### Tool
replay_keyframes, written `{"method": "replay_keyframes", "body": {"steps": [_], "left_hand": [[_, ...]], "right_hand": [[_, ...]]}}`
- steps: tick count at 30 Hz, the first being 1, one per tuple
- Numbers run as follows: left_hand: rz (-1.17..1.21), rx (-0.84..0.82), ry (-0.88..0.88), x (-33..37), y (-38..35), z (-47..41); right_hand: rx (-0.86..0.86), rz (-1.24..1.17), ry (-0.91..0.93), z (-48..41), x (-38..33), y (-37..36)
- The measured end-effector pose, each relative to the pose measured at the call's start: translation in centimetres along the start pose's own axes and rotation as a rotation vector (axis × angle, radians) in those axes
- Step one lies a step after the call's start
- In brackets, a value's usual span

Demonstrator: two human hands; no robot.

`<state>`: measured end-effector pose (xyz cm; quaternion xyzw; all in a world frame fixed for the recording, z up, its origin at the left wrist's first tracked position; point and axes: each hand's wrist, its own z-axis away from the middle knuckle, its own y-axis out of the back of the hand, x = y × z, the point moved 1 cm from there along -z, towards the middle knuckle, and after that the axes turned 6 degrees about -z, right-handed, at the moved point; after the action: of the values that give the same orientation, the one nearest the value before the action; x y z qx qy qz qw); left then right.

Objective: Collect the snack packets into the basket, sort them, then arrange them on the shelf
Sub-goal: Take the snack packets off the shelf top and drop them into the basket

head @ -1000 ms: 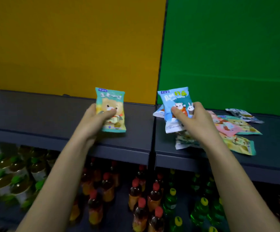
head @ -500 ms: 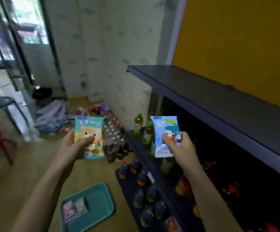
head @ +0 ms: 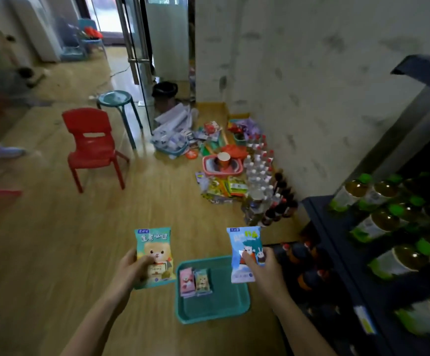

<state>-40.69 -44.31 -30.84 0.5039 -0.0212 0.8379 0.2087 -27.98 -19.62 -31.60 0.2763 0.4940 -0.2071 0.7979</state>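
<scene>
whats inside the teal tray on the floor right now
Two small snack packets lie side by side on the teal plastic tray: a pink packet and a tan bear-print packet. The rest looks bare, though the blue packet in the right hand covers its far right corner.

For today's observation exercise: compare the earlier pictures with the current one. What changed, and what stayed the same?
The view swung from the shelf down to the floor, so the green basket, holding two small packets, now lies between the hands. Unchanged: the left hand grips the bear packet, and the right hand grips the blue packet.
</scene>
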Motion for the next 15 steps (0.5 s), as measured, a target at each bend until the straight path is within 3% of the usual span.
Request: {"method": "replay_keyframes", "body": {"steps": [6,15], "left_hand": [[-0.024,-0.037,0.124,-6.9,-1.9,-8.7],[-0.034,-0.033,0.29,-27.8,-9.9,-24.5]], "right_hand": [[-0.105,0.062,-0.131,-7.9,7.3,-6.1],[-0.216,0.087,-0.284,-20.1,30.4,-14.1]]}}
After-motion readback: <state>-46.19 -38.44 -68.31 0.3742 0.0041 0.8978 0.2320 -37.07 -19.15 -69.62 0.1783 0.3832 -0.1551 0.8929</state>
